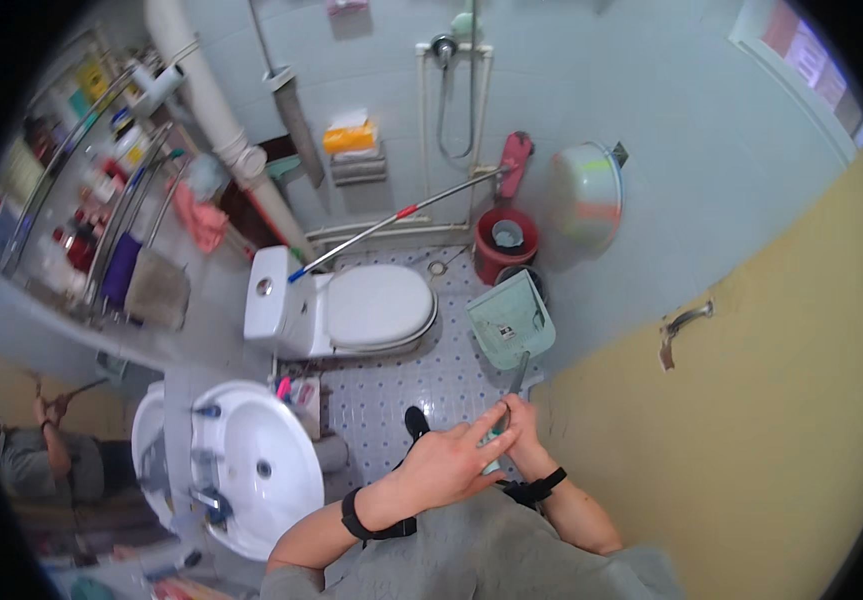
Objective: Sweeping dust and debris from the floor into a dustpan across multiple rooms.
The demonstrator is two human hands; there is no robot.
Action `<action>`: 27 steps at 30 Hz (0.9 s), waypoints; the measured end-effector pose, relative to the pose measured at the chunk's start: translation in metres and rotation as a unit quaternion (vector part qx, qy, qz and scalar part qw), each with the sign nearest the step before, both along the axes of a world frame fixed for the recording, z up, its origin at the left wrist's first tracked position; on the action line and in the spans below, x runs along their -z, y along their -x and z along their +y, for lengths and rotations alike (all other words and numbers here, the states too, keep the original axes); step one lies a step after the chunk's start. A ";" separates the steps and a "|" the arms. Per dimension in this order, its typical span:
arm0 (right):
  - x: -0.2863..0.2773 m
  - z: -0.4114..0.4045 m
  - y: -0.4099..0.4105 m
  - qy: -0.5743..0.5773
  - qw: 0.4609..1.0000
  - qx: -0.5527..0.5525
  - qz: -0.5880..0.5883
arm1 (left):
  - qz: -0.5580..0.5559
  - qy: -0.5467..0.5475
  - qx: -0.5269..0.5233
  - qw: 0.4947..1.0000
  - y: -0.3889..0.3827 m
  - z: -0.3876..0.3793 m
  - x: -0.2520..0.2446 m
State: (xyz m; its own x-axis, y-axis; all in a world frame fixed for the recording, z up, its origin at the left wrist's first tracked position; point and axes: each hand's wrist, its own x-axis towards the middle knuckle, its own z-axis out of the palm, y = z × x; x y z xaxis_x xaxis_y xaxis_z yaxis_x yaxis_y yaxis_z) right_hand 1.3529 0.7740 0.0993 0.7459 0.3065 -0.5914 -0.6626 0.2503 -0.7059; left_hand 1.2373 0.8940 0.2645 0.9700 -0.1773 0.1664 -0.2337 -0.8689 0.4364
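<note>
A pale green plastic dustpan [510,319] is held out in front of me by its long handle, its pan over the tiled floor. My right hand [521,427] grips the handle close to my body. Reaching across from the left, my left hand [461,457] has its fingers against the handle and the right hand; whether it grips the handle is hidden. Both wrists wear black bands. Just beyond the pan stand a red bucket [482,259] and a dark bin.
A closed white toilet [379,306] and an oval washbasin [281,450] stand on the left. A mop pole [371,231] slants above the toilet. Loaded wire shelves line the left wall; a large basin [585,191] hangs on the far wall. A door with a metal handle [690,315] is at right.
</note>
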 end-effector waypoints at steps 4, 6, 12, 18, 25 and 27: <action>0.035 0.030 -0.045 0.019 1.000 0.017 -0.014 | 0.041 -0.057 0.040 0.997 -0.046 0.039 0.034; 0.045 0.042 -0.064 0.055 0.997 0.038 -0.046 | 0.033 -0.057 0.071 0.995 -0.061 0.054 0.055; 0.076 0.074 -0.104 0.191 0.980 -0.002 -0.054 | 0.013 0.016 0.027 0.999 -0.093 0.095 0.115; 0.142 0.093 -0.126 0.321 0.932 -0.082 -0.147 | 0.046 0.080 -0.039 0.995 -0.099 0.124 0.182; 0.202 0.130 -0.118 0.473 0.828 -0.149 -0.260 | 0.165 0.137 -0.177 0.961 -0.072 0.122 0.275; 0.209 0.136 -0.115 0.491 0.814 -0.185 -0.247 | 0.277 0.181 -0.247 0.911 -0.065 0.110 0.300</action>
